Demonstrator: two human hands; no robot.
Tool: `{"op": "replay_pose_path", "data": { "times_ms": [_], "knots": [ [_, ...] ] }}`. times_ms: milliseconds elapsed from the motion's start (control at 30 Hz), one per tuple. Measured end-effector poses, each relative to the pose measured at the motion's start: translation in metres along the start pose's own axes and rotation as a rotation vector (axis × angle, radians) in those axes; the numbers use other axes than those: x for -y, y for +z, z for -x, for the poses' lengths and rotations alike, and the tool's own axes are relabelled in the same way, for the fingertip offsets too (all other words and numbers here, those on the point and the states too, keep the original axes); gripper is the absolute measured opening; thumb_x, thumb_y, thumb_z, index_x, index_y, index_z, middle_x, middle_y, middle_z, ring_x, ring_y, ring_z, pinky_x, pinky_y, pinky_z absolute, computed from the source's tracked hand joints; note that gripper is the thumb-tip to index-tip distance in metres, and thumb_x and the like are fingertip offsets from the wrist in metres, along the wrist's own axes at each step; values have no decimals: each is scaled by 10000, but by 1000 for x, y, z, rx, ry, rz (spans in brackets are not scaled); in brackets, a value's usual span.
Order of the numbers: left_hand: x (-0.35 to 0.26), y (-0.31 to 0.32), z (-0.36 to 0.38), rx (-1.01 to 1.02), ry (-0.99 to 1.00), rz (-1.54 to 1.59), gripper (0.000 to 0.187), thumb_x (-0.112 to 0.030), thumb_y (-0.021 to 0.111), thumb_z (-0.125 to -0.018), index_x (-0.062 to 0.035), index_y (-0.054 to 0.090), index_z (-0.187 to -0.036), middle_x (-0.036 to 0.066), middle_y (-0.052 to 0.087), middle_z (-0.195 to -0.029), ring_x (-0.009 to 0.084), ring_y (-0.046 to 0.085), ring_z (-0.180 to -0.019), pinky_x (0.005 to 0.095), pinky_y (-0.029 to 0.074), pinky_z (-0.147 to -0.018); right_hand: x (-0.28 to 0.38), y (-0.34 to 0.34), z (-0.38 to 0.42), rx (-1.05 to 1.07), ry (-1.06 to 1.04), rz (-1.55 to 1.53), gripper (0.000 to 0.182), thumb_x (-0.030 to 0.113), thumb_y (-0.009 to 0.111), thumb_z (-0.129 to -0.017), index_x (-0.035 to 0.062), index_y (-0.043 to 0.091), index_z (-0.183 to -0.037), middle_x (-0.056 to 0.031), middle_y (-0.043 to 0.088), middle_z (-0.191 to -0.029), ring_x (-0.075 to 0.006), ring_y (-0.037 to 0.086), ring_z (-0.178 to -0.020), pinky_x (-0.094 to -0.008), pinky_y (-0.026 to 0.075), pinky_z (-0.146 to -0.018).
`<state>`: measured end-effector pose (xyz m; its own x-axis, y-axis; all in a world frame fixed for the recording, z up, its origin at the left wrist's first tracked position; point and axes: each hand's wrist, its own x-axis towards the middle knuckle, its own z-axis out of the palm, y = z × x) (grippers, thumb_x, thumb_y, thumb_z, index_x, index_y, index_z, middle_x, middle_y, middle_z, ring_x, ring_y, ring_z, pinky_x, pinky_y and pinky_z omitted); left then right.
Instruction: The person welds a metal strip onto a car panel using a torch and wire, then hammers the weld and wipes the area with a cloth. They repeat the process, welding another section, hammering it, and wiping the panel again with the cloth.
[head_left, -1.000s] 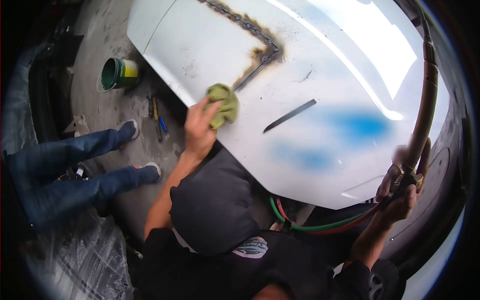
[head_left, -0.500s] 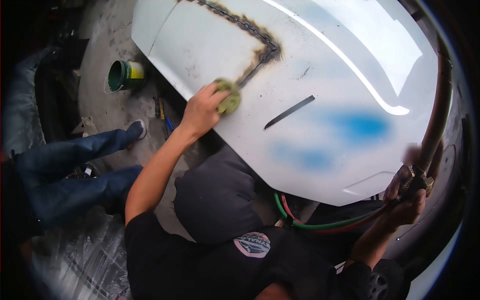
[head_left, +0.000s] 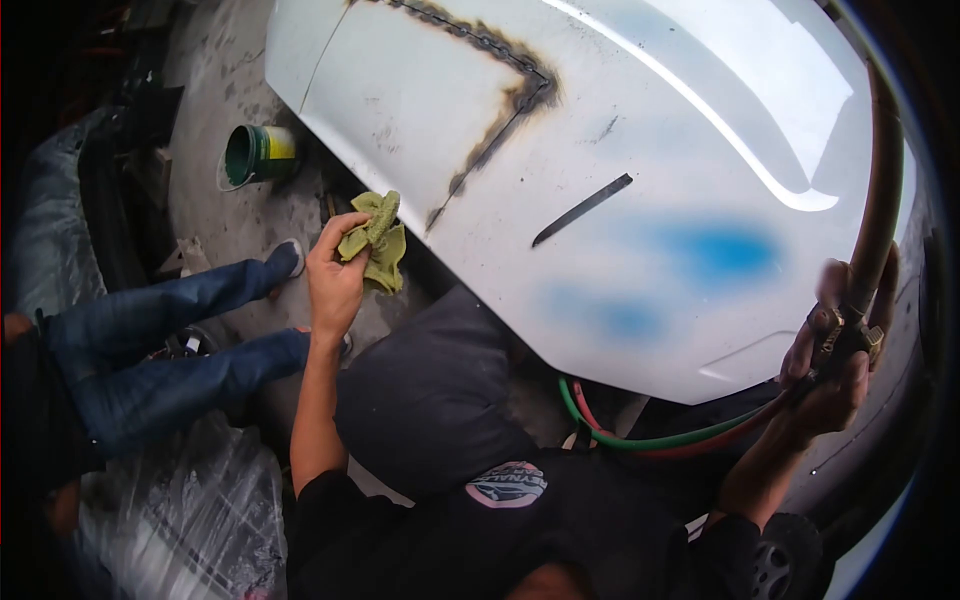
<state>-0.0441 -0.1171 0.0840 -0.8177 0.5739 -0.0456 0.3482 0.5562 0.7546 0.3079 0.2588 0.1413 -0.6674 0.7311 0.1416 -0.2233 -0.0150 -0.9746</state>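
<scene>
Item: green rag (head_left: 373,240) — we hold it bunched in our left hand (head_left: 335,280), fingers closed around its lower part, the cloth lifted clear of the white car panel (head_left: 640,150) and hanging just beside the panel's lower-left edge, above the concrete floor (head_left: 250,215). Item: torch handle (head_left: 842,335) with brass fittings — we grip it in our right hand (head_left: 825,385), fingers wrapped fully round it, at the panel's right edge; a thick brown hose (head_left: 885,190) rises from it, and a green hose (head_left: 660,438) with a red one alongside runs off under the panel. Panel surface: a dark scorched seam (head_left: 490,120) with a corner, a short black slit (head_left: 582,210), blue smudges (head_left: 720,250). Floor: a green bucket (head_left: 255,155) on its side. Left: another person's legs in blue jeans (head_left: 170,340), sneakers near our left hand.
</scene>
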Motion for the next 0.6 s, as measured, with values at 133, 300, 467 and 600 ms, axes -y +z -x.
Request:
{"op": "replay_pose_path", "data": {
  "times_ms": [133,300,467,600],
  "knots": [
    [1,9,-4,9,47,24,338,138,662,-850,16,683,-1165,78,682,-1130,175,650,-1050,278,483,-946,1,7,2,-39,40,15,980,406,673,-934,-62,148,-1616,-252,585,-1054,-132,629,-520,-206,541,-406],
    [1,50,-16,66,113,50,328,133,673,-838,6,712,-1138,116,682,-1141,231,674,-1059,304,513,-934,-5,6,9,-79,55,-34,904,376,625,-972,-61,160,-1611,-246,525,-1157,-93,572,-534,-195,470,-388],
    [-37,162,-114,47,477,-111,363,88,606,-776,-11,753,-1093,176,660,-1062,376,674,-978,389,543,-902,-6,7,10,-71,69,-49,888,364,616,-977,-62,159,-1609,-238,506,-1193,-88,582,-566,-196,475,-397],
    [-67,180,-196,73,664,-250,344,64,605,-781,-19,746,-1083,189,663,-1090,403,662,-987,423,545,-891,-2,16,1,-28,63,-9,950,399,661,-932,-65,182,-1608,-230,573,-1081,-108,614,-529,-199,516,-403]
  ]
}}
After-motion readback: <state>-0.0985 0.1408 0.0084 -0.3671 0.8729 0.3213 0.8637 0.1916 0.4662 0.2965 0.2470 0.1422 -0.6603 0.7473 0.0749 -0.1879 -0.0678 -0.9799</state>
